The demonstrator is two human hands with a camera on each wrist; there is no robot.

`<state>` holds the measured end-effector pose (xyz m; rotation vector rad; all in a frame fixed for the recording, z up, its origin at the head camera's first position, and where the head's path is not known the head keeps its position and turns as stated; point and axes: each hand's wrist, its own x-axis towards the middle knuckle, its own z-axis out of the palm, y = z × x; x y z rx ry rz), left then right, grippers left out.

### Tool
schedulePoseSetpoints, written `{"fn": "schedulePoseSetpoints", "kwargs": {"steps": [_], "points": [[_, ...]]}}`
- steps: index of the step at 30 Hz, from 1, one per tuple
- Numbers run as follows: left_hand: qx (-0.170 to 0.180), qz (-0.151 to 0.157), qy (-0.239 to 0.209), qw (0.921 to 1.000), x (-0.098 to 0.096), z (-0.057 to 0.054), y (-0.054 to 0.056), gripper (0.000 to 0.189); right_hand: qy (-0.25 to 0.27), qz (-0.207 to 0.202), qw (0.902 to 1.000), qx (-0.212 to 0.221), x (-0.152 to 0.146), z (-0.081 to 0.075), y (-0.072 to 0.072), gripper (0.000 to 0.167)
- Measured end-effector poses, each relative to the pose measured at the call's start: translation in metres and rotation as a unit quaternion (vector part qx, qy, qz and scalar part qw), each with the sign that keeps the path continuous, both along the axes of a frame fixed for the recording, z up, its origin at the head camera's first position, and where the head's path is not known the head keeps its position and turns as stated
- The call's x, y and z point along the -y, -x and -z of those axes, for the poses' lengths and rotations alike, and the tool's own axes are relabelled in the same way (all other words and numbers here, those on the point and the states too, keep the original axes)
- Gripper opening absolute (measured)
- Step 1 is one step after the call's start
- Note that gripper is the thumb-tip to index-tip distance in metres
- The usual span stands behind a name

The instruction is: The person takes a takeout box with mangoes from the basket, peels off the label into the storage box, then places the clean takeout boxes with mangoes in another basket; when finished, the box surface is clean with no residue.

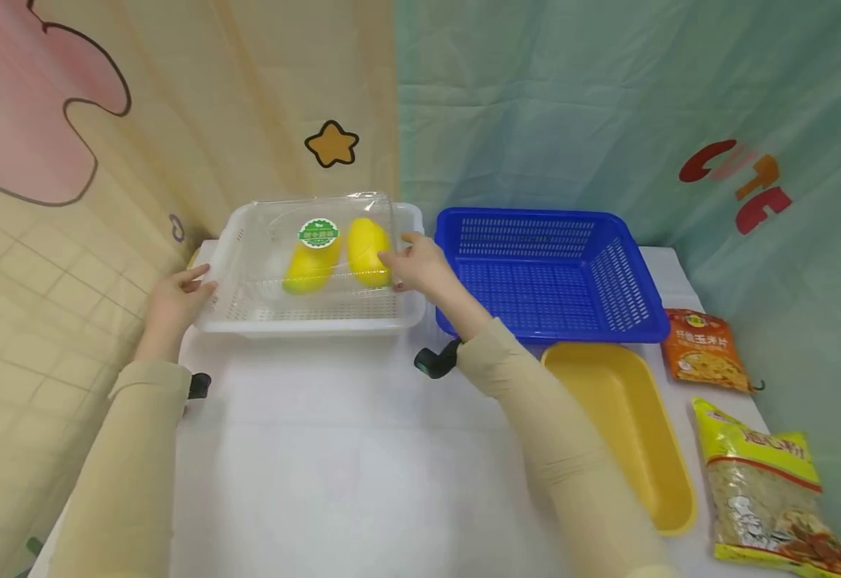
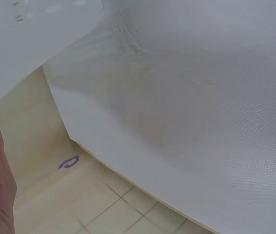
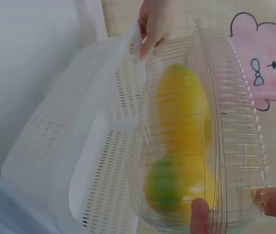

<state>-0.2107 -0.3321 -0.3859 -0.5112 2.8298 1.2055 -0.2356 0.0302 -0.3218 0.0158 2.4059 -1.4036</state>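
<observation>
My right hand [image 1: 420,263] grips the right end of a clear plastic clamshell box [image 1: 269,241]. Thumb and fingers lie on either side of that end in the right wrist view. Two yellow mangoes [image 3: 179,107], one greenish at its end, lie inside the box, and a round green label [image 1: 318,234] is stuck on its lid. The box overlaps a white perforated basket [image 1: 305,325] in the head view; from the right wrist it stands above the basket floor. With thumb and fingers, my left hand [image 1: 175,305] holds the basket's left rim.
Right of the white basket stands a blue perforated basket [image 1: 522,291]. A yellow tray [image 1: 630,417] lies in front of it, partly under my right sleeve. Farther right are an orange snack packet [image 1: 705,349] and a yellow-topped clear food bag [image 1: 767,490]. Curtains [image 1: 536,104] hang behind the white table [image 1: 334,466].
</observation>
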Motion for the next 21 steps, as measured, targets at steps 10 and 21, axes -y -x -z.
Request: {"fn": "schedulePoseSetpoints", "kwargs": {"steps": [10, 21], "points": [[-0.014, 0.002, 0.014, 0.9998, -0.002, -0.004, 0.003, 0.052, -0.002, -0.092, 0.9955, -0.023, -0.121, -0.011, -0.099, 0.07], [0.007, -0.014, 0.006, 0.9999, -0.002, 0.001, 0.002, 0.053, 0.106, -0.093, 0.9889, 0.048, -0.166, 0.05, -0.185, 0.074]]}}
